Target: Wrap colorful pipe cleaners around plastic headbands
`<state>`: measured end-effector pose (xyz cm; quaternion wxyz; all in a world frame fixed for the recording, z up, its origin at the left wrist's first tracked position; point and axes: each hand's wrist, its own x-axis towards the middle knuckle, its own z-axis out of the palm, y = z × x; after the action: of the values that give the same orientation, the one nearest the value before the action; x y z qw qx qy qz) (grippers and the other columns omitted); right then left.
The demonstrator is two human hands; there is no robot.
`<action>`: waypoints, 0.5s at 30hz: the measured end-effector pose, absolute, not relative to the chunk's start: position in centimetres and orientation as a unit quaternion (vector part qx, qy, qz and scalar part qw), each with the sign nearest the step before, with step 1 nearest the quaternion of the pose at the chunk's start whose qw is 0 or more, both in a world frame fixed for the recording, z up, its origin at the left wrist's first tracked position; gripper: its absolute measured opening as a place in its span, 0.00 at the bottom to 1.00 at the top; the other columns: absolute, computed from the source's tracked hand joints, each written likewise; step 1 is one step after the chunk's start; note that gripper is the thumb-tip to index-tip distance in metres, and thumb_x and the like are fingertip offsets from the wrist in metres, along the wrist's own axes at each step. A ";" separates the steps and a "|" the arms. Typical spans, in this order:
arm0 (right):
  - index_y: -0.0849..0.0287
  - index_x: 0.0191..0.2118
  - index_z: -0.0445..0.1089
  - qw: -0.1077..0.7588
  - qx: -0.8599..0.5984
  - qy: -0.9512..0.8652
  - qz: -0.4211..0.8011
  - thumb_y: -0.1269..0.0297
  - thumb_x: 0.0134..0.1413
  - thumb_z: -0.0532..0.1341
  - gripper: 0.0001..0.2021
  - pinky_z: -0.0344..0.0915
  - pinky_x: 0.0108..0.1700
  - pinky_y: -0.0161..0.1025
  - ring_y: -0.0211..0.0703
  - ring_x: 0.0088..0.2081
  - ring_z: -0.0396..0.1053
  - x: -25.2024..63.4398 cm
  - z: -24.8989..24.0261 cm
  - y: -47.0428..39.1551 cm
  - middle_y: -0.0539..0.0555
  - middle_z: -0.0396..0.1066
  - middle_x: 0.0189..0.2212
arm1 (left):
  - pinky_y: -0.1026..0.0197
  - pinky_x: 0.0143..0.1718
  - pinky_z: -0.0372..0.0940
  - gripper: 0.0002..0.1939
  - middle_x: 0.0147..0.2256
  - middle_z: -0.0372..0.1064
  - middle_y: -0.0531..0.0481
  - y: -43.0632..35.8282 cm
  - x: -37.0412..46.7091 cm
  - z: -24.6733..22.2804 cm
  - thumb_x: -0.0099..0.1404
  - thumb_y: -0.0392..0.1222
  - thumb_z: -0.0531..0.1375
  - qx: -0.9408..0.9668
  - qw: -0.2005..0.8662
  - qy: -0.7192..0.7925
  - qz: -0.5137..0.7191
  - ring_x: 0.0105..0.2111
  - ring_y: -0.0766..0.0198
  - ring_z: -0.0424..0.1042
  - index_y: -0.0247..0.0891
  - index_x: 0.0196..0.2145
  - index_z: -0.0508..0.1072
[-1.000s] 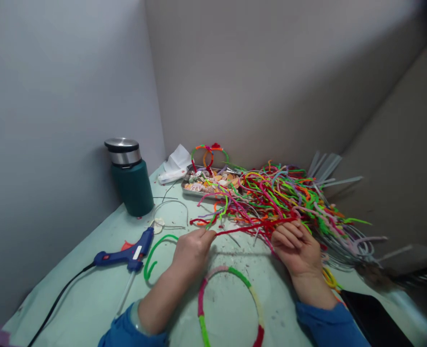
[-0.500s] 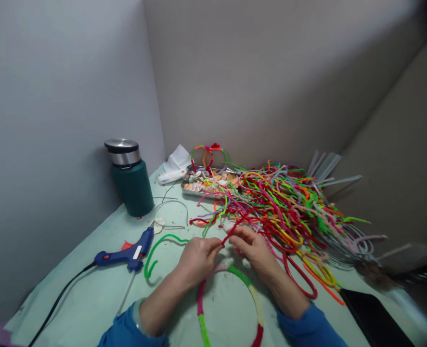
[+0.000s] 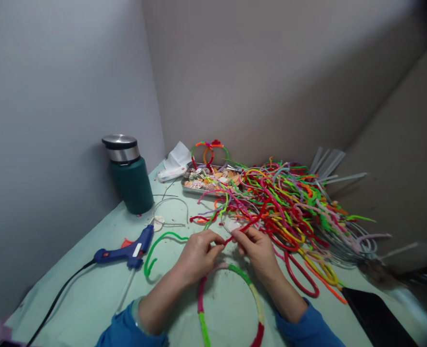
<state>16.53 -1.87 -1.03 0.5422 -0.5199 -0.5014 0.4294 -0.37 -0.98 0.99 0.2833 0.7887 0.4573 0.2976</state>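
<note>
A red pipe cleaner (image 3: 253, 220) runs between my two hands at the middle of the table. My left hand (image 3: 201, 253) pinches its lower left end. Just to the right, my right hand (image 3: 255, 248) grips it with thumb and fingers, and its free part slants up toward the pile. Below my hands lies a large ring wrapped in pink, green, cream and red (image 3: 245, 275). A bent green pipe cleaner (image 3: 151, 251) rests left of my left hand.
A blue glue gun (image 3: 138, 248) with its cord and a green bottle (image 3: 132, 185) stand at the left. Behind are a metal tray (image 3: 200, 191) and small rings (image 3: 216, 142). A tangled pipe cleaner pile (image 3: 289, 197), red-handled scissors (image 3: 302, 274) and a black flat object (image 3: 377, 315) are at the right.
My right hand has moved slightly right and closed more around the red pipe cleaner, which now slants lower and farther right. My left hand stays almost in place.
</note>
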 end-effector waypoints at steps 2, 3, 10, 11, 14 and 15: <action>0.60 0.23 0.69 0.542 -0.512 -0.503 0.438 0.53 0.49 0.63 0.15 0.52 0.21 0.34 0.34 0.17 0.56 16.1 -1.1 -2.0 0.45 0.59 0.12 | 0.64 0.34 0.59 0.11 0.32 0.74 0.49 -1.0 -0.3 1.0 0.59 0.37 0.55 0.788 0.277 0.461 0.300 0.31 0.64 0.69 0.39 0.34 0.77; 0.60 0.23 0.69 0.542 -0.509 -0.503 0.441 0.53 0.49 0.63 0.15 0.52 0.21 0.33 0.34 0.16 0.56 15.9 -1.1 -2.1 0.45 0.59 0.12 | 0.64 0.33 0.58 0.11 0.31 0.74 0.49 -1.0 -0.3 0.9 0.60 0.38 0.54 0.787 0.277 0.465 0.298 0.30 0.64 0.68 0.39 0.34 0.77; 0.60 0.25 0.70 0.554 -0.499 -0.503 0.437 0.55 0.48 0.63 0.12 0.53 0.21 0.33 0.34 0.17 0.58 15.5 -0.7 -2.4 0.46 0.62 0.14 | 0.67 0.24 0.53 0.09 0.21 0.67 0.53 -0.6 -0.3 0.6 0.57 0.41 0.56 0.700 0.418 0.486 0.316 0.22 0.68 0.62 0.34 0.25 0.73; 0.60 0.25 0.70 0.557 -0.500 -0.503 0.432 0.56 0.48 0.63 0.12 0.54 0.21 0.33 0.34 0.17 0.58 15.5 -0.6 -2.5 0.46 0.62 0.15 | 0.67 0.22 0.51 0.10 0.20 0.65 0.54 -0.5 -0.4 0.6 0.56 0.42 0.57 0.665 0.468 0.485 0.322 0.20 0.70 0.59 0.34 0.24 0.71; 0.60 0.25 0.70 0.556 -0.503 -0.512 0.419 0.57 0.48 0.63 0.11 0.55 0.22 0.33 0.34 0.18 0.59 15.6 -0.6 -2.7 0.47 0.63 0.16 | 0.68 0.17 0.45 0.13 0.15 0.58 0.58 -0.4 -0.4 0.8 0.55 0.47 0.60 0.554 0.603 0.457 0.346 0.14 0.74 0.51 0.34 0.24 0.67; 0.60 0.25 0.70 0.553 -0.501 -0.518 0.419 0.57 0.49 0.63 0.11 0.55 0.21 0.33 0.34 0.18 0.59 15.5 -0.7 -2.7 0.47 0.64 0.16 | 0.69 0.15 0.44 0.14 0.14 0.56 0.59 -0.3 -0.4 0.8 0.54 0.49 0.60 0.527 0.632 0.444 0.355 0.13 0.75 0.49 0.34 0.24 0.66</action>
<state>15.51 -2.74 -0.73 0.5525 -0.5008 -0.5180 0.4191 -0.42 -0.34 0.82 0.6322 0.5266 0.4439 0.3550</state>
